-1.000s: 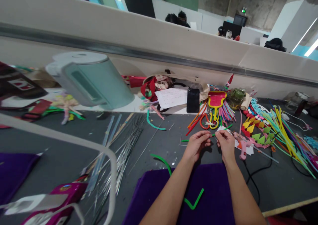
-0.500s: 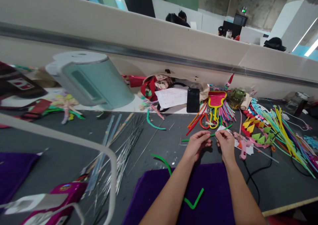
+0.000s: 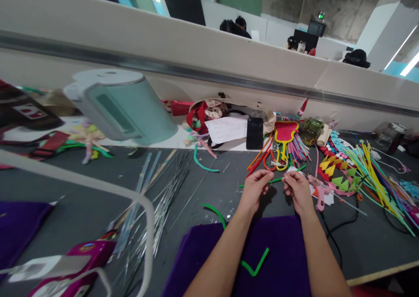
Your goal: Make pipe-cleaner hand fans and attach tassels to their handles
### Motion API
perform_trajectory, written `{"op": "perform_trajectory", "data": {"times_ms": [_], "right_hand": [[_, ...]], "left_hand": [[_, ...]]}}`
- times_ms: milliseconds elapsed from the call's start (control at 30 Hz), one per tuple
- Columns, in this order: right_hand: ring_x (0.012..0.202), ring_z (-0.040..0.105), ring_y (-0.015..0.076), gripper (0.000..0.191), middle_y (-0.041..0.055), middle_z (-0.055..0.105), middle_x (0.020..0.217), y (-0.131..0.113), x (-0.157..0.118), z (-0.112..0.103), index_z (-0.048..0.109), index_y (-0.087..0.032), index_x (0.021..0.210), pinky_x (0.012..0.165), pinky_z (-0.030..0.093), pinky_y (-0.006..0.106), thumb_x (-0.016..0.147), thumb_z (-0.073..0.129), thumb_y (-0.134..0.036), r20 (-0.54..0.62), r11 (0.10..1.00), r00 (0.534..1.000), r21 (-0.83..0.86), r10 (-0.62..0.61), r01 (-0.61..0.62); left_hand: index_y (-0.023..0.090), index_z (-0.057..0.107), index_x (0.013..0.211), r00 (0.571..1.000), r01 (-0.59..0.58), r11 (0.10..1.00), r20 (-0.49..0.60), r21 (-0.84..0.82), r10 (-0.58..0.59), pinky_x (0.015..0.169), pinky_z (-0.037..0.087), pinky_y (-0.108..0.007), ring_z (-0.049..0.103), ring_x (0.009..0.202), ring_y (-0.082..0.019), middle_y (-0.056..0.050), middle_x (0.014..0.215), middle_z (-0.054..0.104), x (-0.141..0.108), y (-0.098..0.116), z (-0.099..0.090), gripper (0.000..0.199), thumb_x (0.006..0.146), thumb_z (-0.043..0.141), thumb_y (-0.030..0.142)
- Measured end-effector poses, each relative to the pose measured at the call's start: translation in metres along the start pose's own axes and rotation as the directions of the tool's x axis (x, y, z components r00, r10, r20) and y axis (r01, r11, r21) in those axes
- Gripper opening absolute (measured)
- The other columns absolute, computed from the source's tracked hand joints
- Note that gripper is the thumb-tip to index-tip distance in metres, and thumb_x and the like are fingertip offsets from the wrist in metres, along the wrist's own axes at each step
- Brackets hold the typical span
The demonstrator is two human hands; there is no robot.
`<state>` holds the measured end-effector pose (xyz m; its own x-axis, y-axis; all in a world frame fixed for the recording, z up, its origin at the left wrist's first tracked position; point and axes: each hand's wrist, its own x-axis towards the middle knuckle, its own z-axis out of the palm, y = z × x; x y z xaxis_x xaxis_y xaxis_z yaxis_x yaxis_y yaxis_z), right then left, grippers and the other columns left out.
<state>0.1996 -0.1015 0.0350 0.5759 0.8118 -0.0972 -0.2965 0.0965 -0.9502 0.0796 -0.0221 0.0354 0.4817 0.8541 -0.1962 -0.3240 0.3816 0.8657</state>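
My left hand is closed in a pinch above the dark table, thumb against forefinger. Opposite it, my right hand pinches too, a short gap away. What the fingertips hold, if anything, is too thin to make out. A straight green pipe cleaner runs behind both hands, partly hidden by them. Below my forearms lies a purple cloth. On it is a bent green pipe cleaner, partly covered by my left forearm. Another curved green piece lies left of that arm.
A teal kettle stands at the back left. Thin metal wires lie left of centre. Beyond the hands are a black phone, scissors and a yellow-rimmed scoop. A pink glue gun and bundled pipe cleaners lie right.
My hands have drawn slightly apart, the left one shifting a little to the left. The straight green pipe cleaner lies where it was, with more of it showing between them.
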Motion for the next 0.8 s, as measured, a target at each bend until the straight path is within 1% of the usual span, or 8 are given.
{"op": "perform_trajectory", "data": {"times_ms": [167,267,367,500,567,633,733,800], "right_hand": [[0.048,0.054,0.0071,0.027,-0.0014,0.068,0.068,-0.018,-0.009,-0.005,0.064,-0.018,0.077,0.04,0.038,0.015,0.065,0.08,-0.036,0.192,0.986,0.972,0.073,0.133,-0.149],[0.049,0.056,0.0081,0.027,-0.0009,0.067,0.068,-0.022,-0.01,-0.007,0.065,-0.018,0.076,0.04,0.04,0.015,0.063,0.081,-0.035,0.204,0.984,0.968,0.069,0.146,-0.163],[0.048,0.055,0.0074,0.027,-0.0017,0.065,0.066,-0.021,-0.009,-0.006,0.064,-0.018,0.074,0.04,0.038,0.015,0.063,0.082,-0.036,0.155,0.988,0.981,0.087,0.116,-0.131],[0.046,0.052,0.0073,0.029,-0.0015,0.064,0.064,-0.022,-0.009,-0.003,0.062,-0.017,0.071,0.038,0.035,0.015,0.064,0.08,-0.039,0.104,0.995,0.993,0.078,0.055,-0.063],[0.046,0.05,0.0067,0.029,-0.0018,0.063,0.063,-0.025,-0.012,-0.002,0.061,-0.017,0.07,0.037,0.034,0.014,0.065,0.08,-0.039,0.102,0.996,0.995,0.087,0.019,-0.028],[0.046,0.05,0.0061,0.029,-0.0024,0.062,0.063,-0.029,-0.015,0.0,0.06,-0.017,0.07,0.037,0.033,0.014,0.067,0.079,-0.039,0.089,0.994,0.996,0.112,-0.025,0.015],[0.048,0.052,0.0071,0.027,-0.0021,0.065,0.067,-0.038,-0.02,0.006,0.06,-0.019,0.081,0.038,0.036,0.014,0.069,0.078,-0.035,0.015,0.978,0.991,0.161,-0.133,0.129],[0.056,0.058,0.0104,0.034,-0.0001,0.069,0.077,-0.048,-0.024,0.011,0.059,-0.022,0.096,0.042,0.043,0.017,0.07,0.077,-0.032,-0.021,0.96,0.976,0.175,-0.218,0.218]], "left_hand": [[0.014,0.068,0.078,0.99,-0.132,0.991,0.056,0.029,0.131,0.04,0.034,-0.015,0.048,0.044,-0.005,0.004,0.055,0.058,-0.008,0.014,0.001,0.029,0.061,0.083,0.032],[0.017,0.068,0.097,0.975,-0.208,0.978,0.077,-0.017,0.209,0.04,0.035,-0.015,0.047,0.046,-0.006,0.003,0.064,0.062,-0.011,0.02,0.001,0.038,0.063,0.082,0.028],[0.022,0.065,0.116,0.956,-0.282,0.958,0.071,-0.051,0.285,0.043,0.038,-0.016,0.048,0.049,-0.006,0.003,0.07,0.063,-0.014,0.025,0.0,0.053,0.066,0.08,0.028],[0.018,0.076,0.089,0.922,-0.38,0.924,0.095,0.047,0.375,0.054,0.048,-0.022,0.06,0.069,-0.015,-0.006,0.082,0.068,-0.02,0.032,0.003,0.023,0.071,0.075,0.032],[0.019,0.078,0.086,0.897,-0.439,0.89,0.119,0.122,0.426,0.058,0.049,-0.025,0.062,0.072,-0.017,-0.007,0.083,0.069,-0.026,0.037,0.004,0.018,0.073,0.073,0.03],[0.023,0.08,0.088,0.838,-0.545,0.804,0.141,0.238,0.527,0.06,0.048,-0.025,0.06,0.07,-0.016,-0.006,0.079,0.068,-0.033,0.043,0.006,0.015,0.075,0.071,0.026],[0.029,0.081,0.083,0.677,-0.711,0.579,0.167,0.399,0.716,0.065,0.046,-0.025,0.057,0.074,-0.016,-0.005,0.08,0.062,-0.047,0.057,0.009,0.015,0.076,0.071,0.02],[0.031,0.08,0.082,0.591,-0.762,0.485,0.156,0.429,0.791,0.069,0.046,-0.026,0.057,0.078,-0.017,-0.004,0.083,0.06,-0.055,0.068,0.013,0.016,0.076,0.071,0.019]]}}
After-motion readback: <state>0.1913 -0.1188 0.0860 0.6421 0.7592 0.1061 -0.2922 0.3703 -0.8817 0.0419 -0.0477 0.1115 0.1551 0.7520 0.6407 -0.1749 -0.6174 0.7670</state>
